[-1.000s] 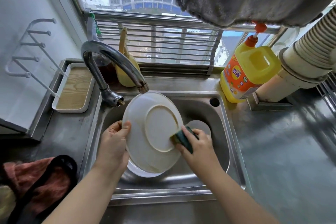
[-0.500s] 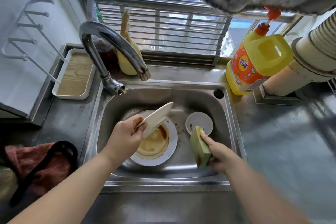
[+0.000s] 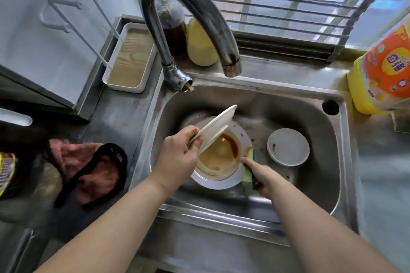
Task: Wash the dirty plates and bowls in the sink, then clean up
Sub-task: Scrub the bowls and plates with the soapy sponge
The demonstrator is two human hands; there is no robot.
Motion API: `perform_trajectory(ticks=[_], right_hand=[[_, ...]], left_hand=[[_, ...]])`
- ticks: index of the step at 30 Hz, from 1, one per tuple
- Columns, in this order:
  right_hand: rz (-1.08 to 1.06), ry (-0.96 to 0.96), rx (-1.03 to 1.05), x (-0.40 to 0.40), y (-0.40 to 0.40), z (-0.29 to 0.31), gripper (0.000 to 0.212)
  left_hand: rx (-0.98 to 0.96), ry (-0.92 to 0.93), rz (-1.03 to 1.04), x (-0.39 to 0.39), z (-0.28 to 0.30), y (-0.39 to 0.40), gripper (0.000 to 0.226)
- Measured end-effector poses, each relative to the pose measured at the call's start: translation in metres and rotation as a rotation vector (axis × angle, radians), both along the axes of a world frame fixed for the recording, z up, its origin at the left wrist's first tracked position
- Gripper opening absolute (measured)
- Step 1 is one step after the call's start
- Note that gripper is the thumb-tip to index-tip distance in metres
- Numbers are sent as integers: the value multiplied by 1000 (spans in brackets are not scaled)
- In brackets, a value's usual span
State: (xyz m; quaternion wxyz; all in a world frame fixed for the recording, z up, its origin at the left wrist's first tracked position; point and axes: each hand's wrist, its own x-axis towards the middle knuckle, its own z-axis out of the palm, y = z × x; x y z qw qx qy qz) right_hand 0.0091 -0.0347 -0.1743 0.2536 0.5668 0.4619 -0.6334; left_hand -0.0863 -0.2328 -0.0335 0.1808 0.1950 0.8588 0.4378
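My left hand [image 3: 179, 155] grips a cream plate [image 3: 216, 127] by its near rim and holds it tilted edge-on above the steel sink [image 3: 261, 99]. Under it a white plate [image 3: 218, 180] lies on the sink floor, smeared with brown sauce. My right hand [image 3: 259, 175] holds a yellow-green sponge [image 3: 248, 176] upright against that dirty plate's right rim. A small white dish [image 3: 288, 147] with a brown spot lies right of them in the sink.
The curved tap [image 3: 188, 6] arches over the sink's back edge. A yellow detergent jug [image 3: 383, 68] stands at the right. A dark sauce bottle [image 3: 173, 29] and a yellow bottle [image 3: 199, 46] stand behind the tap. A wood-lined tray [image 3: 131, 60] and a pink cloth [image 3: 88, 168] are on the left.
The cream plate went from flat-facing and being scrubbed to tilted edge-on in my left hand. My right hand drew the sponge off it and lowered it beside the dirty plate. The camera moved closer.
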Motion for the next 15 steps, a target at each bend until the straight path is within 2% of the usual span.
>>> perform_trajectory(ticks=[3,7,12,15], right_hand=[[-36,-1,3,-7,-6,-5,75],[-79,15,19,-7,-6,-20,106],[-161,64,52,-15,-12,-10,74],[-209,111,1,-17,-13,-8,71]], left_hand=[[-15,28,14,-1,-4,-1,14],[9,9,42,-4,-4,0,12],[44,-65,97,-7,-7,-1,12],[37,-87,114,-9,-10,-3,13]])
